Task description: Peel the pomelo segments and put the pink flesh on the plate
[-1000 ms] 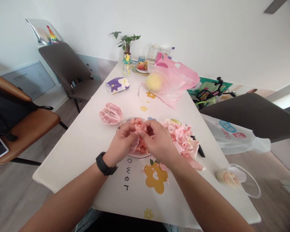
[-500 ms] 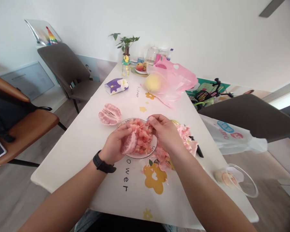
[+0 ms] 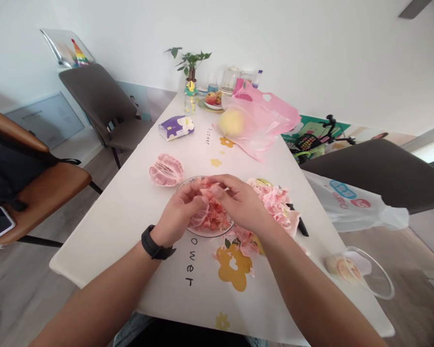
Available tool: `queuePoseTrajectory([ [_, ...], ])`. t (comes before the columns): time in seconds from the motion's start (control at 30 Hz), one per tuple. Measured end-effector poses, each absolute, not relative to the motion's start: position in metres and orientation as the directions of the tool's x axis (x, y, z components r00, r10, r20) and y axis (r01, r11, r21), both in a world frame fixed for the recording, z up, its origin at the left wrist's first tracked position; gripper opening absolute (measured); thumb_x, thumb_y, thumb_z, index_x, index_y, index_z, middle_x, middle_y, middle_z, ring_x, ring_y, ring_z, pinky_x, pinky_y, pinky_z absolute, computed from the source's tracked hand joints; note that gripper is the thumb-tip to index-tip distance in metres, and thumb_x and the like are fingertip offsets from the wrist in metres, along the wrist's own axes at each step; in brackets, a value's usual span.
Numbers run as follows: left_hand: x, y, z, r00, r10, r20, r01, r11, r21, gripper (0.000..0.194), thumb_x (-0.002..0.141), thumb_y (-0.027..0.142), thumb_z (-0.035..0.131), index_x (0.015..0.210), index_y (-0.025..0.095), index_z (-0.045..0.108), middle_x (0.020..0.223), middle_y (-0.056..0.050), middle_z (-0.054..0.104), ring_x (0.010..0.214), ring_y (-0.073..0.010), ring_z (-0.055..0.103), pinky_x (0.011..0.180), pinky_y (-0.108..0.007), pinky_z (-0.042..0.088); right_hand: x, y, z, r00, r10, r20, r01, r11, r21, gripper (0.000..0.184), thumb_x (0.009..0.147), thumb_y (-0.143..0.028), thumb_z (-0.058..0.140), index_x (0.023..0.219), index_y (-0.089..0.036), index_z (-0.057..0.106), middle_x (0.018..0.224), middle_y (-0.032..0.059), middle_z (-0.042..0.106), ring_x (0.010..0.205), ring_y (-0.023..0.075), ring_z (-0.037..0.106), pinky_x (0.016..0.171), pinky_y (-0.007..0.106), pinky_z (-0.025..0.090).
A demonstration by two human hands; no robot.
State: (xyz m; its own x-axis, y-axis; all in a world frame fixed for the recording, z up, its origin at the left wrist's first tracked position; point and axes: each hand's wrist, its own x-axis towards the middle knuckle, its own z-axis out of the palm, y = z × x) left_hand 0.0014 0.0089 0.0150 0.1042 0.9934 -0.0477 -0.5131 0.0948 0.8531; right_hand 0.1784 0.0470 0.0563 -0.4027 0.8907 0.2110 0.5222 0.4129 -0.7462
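Observation:
My left hand (image 3: pixel 179 214), with a black watch on its wrist, is closed around a pink pomelo segment (image 3: pixel 199 218) held over a round plate (image 3: pixel 197 232) of peeled pink flesh. My right hand (image 3: pixel 240 202) meets it from the right, and its fingertips pinch the segment's pale skin at the top. Both hands touch over the plate. A pile of pink peelings (image 3: pixel 277 205) lies just right of the plate. A half pomelo (image 3: pixel 166 169) with its segments showing sits on the white table (image 3: pixel 130 212) to the left.
A black knife (image 3: pixel 299 223) lies by the peelings. A whole yellow pomelo (image 3: pixel 230 122) rests in a pink bag (image 3: pixel 264 115) farther back, near a tissue pack (image 3: pixel 175 127), a fruit plate and a small plant. A glass bowl (image 3: pixel 369 272) stands at the right edge. Chairs flank the table.
My right hand had drawn away to the right of the segment half a second ago. It has come back to the left hand and again pinches the segment's top.

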Motion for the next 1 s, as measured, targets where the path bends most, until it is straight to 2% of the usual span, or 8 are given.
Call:
queuePoseTrajectory([
  [0.1, 0.003, 0.008, 0.016, 0.130, 0.991, -0.001, -0.397, 0.053, 0.916, 0.028, 0.083, 0.035, 0.085, 0.104, 0.019, 0.075, 0.095, -0.004, 0.075, 0.078, -0.0133, 0.066, 0.069, -0.025, 0.050, 0.179, 0.040, 0.068, -0.523, 0.839, 0.149, 0.487, 0.437, -0.756, 0.025, 0.101, -0.039, 0.067, 0.123, -0.034, 0.078, 0.123, 0.0039, 0.076, 0.111, 0.0230, 0.070, 0.099, 0.040, 0.053],
  [0.23, 0.004, 0.007, 0.018, 0.154, 0.988, 0.014, -0.339, 0.040, 0.940, 0.029, 0.081, 0.032, 0.086, 0.101, 0.019, 0.070, 0.090, -0.002, 0.073, 0.072, -0.0121, 0.063, 0.067, -0.026, 0.050, 0.182, 0.041, 0.069, -0.494, 0.857, 0.144, 0.459, 0.397, -0.795, 0.019, 0.100, -0.026, 0.063, 0.106, -0.029, 0.081, 0.111, 0.0038, 0.076, 0.103, 0.0214, 0.070, 0.094, 0.039, 0.053],
  [0.43, 0.003, 0.007, 0.013, 0.076, 0.995, 0.067, -0.297, -0.042, 0.954, 0.033, 0.081, 0.032, 0.085, 0.106, 0.019, 0.067, 0.104, -0.007, 0.075, 0.092, -0.0187, 0.070, 0.082, -0.033, 0.057, 0.184, 0.040, 0.059, -0.417, 0.907, 0.056, 0.258, 0.178, -0.950, 0.020, 0.100, -0.039, 0.060, 0.102, -0.026, 0.074, 0.101, 0.0017, 0.078, 0.093, 0.0195, 0.072, 0.086, 0.036, 0.057],
  [0.6, 0.006, 0.005, 0.003, -0.055, 0.986, 0.159, 0.013, -0.159, 0.987, 0.031, 0.081, 0.026, 0.081, 0.109, 0.021, 0.068, 0.108, -0.008, 0.074, 0.097, -0.0224, 0.069, 0.087, -0.038, 0.055, 0.181, 0.034, 0.056, -0.332, 0.943, -0.019, 0.377, 0.115, -0.919, 0.024, 0.096, -0.045, 0.069, 0.111, -0.026, 0.072, 0.113, 0.0042, 0.079, 0.096, 0.0218, 0.073, 0.084, 0.038, 0.057],
  [0.73, 0.006, 0.003, -0.002, -0.036, 0.965, 0.259, 0.167, -0.250, 0.954, 0.032, 0.082, 0.020, 0.076, 0.113, 0.023, 0.070, 0.110, -0.007, 0.074, 0.099, -0.0230, 0.068, 0.088, -0.038, 0.053, 0.180, 0.034, 0.058, -0.294, 0.954, -0.048, 0.450, 0.094, -0.888, 0.019, 0.096, -0.040, 0.065, 0.099, -0.025, 0.077, 0.094, 0.0027, 0.079, 0.083, 0.0207, 0.071, 0.079, 0.037, 0.055],
  [0.87, 0.005, 0.003, -0.001, -0.027, 0.961, 0.276, 0.174, -0.268, 0.948, 0.032, 0.083, 0.020, 0.074, 0.115, 0.023, 0.069, 0.114, -0.008, 0.074, 0.102, -0.0240, 0.068, 0.092, -0.040, 0.053, 0.184, 0.038, 0.053, -0.233, 0.967, -0.100, 0.268, -0.034, -0.963, 0.022, 0.095, -0.041, 0.066, 0.093, -0.023, 0.077, 0.079, 0.0013, 0.074, 0.070, 0.0180, 0.068, 0.072, 0.035, 0.055],
  [1.0, 0.003, 0.005, 0.003, -0.093, 0.977, 0.191, 0.124, -0.179, 0.976, 0.033, 0.081, 0.024, 0.076, 0.113, 0.021, 0.069, 0.113, -0.009, 0.073, 0.100, -0.0234, 0.067, 0.090, -0.039, 0.052, 0.191, 0.042, 0.050, -0.148, 0.980, -0.132, -0.017, -0.136, -0.991, 0.026, 0.088, -0.047, 0.078, 0.091, -0.021, 0.078, 0.072, 0.0000, 0.068, 0.065, 0.0151, 0.063, 0.065, 0.031, 0.054],
])
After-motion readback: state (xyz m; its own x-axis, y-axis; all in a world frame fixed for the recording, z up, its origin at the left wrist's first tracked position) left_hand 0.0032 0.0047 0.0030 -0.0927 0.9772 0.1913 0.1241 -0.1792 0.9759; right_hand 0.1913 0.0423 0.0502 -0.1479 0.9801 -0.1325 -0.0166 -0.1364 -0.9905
